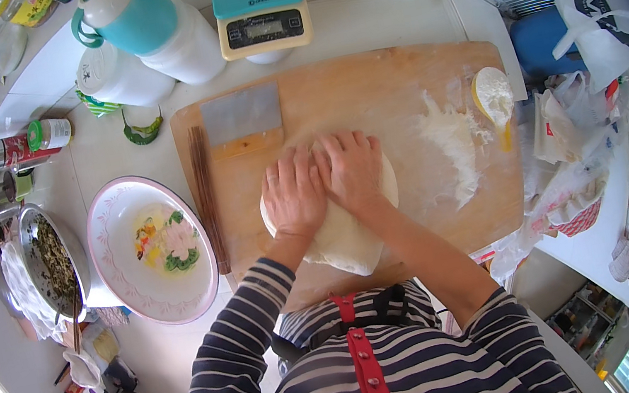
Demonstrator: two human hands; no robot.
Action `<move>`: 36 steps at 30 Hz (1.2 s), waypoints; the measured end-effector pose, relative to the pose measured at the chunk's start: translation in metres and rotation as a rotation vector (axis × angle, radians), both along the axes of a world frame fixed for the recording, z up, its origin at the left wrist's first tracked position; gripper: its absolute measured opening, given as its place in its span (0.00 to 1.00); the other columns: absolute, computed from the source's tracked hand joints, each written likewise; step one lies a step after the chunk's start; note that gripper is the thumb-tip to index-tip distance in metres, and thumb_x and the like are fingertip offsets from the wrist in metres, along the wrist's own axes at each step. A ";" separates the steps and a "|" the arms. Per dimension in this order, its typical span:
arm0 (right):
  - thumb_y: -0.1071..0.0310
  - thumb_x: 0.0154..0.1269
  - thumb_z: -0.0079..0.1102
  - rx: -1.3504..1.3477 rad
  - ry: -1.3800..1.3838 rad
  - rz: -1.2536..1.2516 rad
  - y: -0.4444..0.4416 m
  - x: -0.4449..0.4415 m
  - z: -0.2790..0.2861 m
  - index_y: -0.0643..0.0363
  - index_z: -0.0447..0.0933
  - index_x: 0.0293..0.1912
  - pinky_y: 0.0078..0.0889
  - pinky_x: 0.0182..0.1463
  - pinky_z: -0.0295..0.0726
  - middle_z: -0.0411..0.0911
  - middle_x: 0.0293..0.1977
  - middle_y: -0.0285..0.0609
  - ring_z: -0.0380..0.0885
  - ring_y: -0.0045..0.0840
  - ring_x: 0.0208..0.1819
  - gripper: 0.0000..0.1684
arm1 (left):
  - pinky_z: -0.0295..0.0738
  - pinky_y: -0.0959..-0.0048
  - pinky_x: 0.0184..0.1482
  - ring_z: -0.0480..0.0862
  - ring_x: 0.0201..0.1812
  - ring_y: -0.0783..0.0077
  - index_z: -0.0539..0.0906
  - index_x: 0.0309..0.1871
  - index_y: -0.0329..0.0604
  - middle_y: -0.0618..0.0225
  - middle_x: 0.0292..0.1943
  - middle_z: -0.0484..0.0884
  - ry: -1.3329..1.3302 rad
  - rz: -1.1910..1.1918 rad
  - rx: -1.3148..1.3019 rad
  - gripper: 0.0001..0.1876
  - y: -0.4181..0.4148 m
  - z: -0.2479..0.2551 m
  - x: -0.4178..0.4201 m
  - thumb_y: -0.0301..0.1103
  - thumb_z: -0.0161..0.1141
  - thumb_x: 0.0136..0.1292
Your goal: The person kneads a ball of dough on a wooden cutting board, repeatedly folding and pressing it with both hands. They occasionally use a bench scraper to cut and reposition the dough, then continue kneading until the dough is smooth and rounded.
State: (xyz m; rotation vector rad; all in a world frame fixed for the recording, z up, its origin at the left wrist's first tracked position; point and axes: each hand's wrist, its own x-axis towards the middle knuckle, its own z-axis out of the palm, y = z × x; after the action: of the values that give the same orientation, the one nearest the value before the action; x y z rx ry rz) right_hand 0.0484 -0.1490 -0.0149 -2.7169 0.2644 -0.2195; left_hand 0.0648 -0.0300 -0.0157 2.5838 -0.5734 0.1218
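Observation:
A large pale lump of dough [340,242] lies on a wooden board [358,87], slightly right of the board's left half. Both hands bear on its far part, side by side, with the thumbs close together. My left hand [293,191] grips the dough from the left, its fingers pointing away from me. From the right, my right hand [353,171] grips it too, fingers curled over the far edge. The hands cover much of the dough's far end.
A dough scraper [242,117] and a bundle of thin sticks [207,203] lie on the board's left. Loose flour [453,140] and a flour-filled scoop [493,95] are rightward. An enamel basin [117,256] stands left, a kitchen scale [264,28] behind.

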 end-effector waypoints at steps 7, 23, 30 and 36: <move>0.54 0.66 0.50 0.012 0.047 -0.108 -0.002 0.027 -0.003 0.55 0.80 0.39 0.44 0.43 0.69 0.80 0.37 0.45 0.78 0.36 0.40 0.16 | 0.73 0.59 0.47 0.78 0.46 0.55 0.78 0.51 0.44 0.62 0.45 0.80 -0.007 0.040 0.001 0.14 -0.004 -0.007 0.025 0.36 0.52 0.65; 0.62 0.66 0.50 0.251 -0.328 0.092 0.050 -0.146 0.005 0.55 0.77 0.48 0.53 0.67 0.52 0.71 0.58 0.44 0.64 0.42 0.63 0.15 | 0.32 0.45 0.71 0.54 0.73 0.52 0.74 0.60 0.45 0.56 0.70 0.60 -0.091 -0.021 -0.117 0.24 0.028 -0.022 -0.125 0.47 0.42 0.67; 0.62 0.64 0.50 0.150 -0.286 0.097 0.019 -0.061 0.001 0.54 0.74 0.49 0.52 0.65 0.55 0.71 0.57 0.42 0.67 0.39 0.60 0.15 | 0.34 0.41 0.69 0.57 0.71 0.60 0.70 0.63 0.46 0.64 0.67 0.63 -0.015 0.018 0.215 0.27 -0.001 -0.013 -0.051 0.48 0.44 0.63; 0.59 0.66 0.45 0.123 -0.156 0.093 -0.014 0.017 0.008 0.54 0.78 0.41 0.45 0.55 0.64 0.79 0.44 0.42 0.74 0.38 0.49 0.15 | 0.51 0.46 0.61 0.69 0.58 0.61 0.77 0.51 0.48 0.67 0.52 0.75 0.107 0.086 0.293 0.18 -0.034 0.003 0.017 0.43 0.52 0.59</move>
State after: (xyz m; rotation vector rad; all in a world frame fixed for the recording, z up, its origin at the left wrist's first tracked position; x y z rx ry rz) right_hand 0.0651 -0.1632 -0.0067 -2.5661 0.1030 -0.3735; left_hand 0.0815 -0.0640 -0.0127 2.8787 -0.4703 -0.0783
